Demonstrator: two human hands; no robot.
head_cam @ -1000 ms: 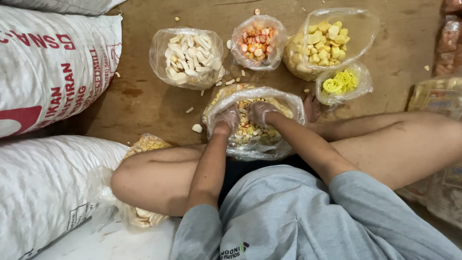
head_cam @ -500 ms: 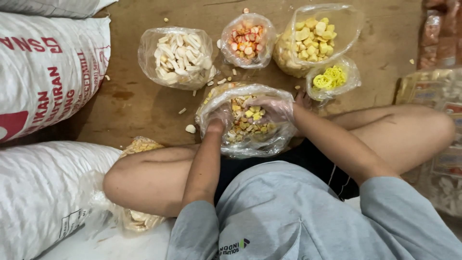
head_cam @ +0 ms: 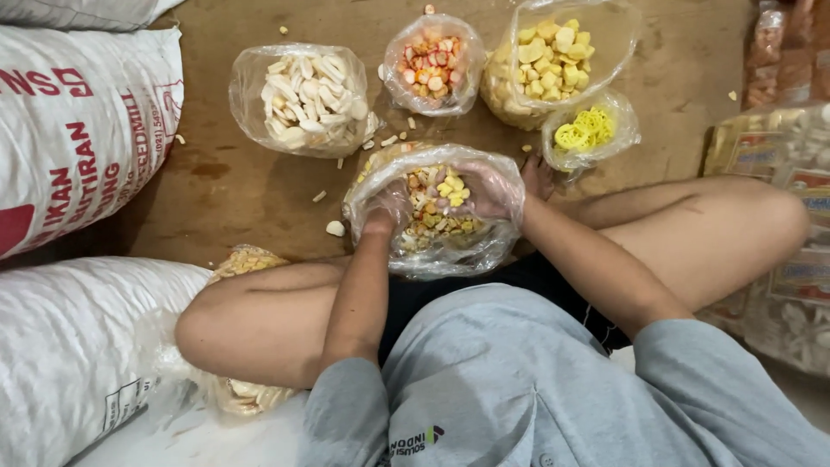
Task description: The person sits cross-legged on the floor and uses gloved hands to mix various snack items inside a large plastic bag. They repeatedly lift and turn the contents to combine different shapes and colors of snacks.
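A person sits cross-legged on a brown floor (head_cam: 216, 199), and both hands are sunk into a clear plastic bag of mixed crackers (head_cam: 432, 216) that rests between the knees, just in front of the lap. The left hand (head_cam: 386, 207) is inside the bag at its left side, seen through the film, fingers curled around the plastic and the pieces there, so it is grasping the bag wall from within. The right hand (head_cam: 484, 192) is also under the film at the bag's right side, fingers bent and closed over a small clump of yellow and pale pieces near the middle of the bag. The mix thus lies between and beneath the two hands, with the bag mouth gathered around the wrists.

Farther away on the floor stand four more open bags. To the far left is a bag of pale oblong crackers (head_cam: 303, 99); next to it, toward the middle, is a smaller bag of orange and red pieces (head_cam: 432, 65). To the far right is a large bag of yellow chunks (head_cam: 553, 56), and just near it a small bag of bright yellow ringed crackers (head_cam: 586, 131), close beside the right hand's bag. Loose crumbs lie scattered between them.

White woven sacks (head_cam: 78, 138) are stacked along the left side, and packaged goods (head_cam: 791, 173) sit at the right edge beyond the knee.
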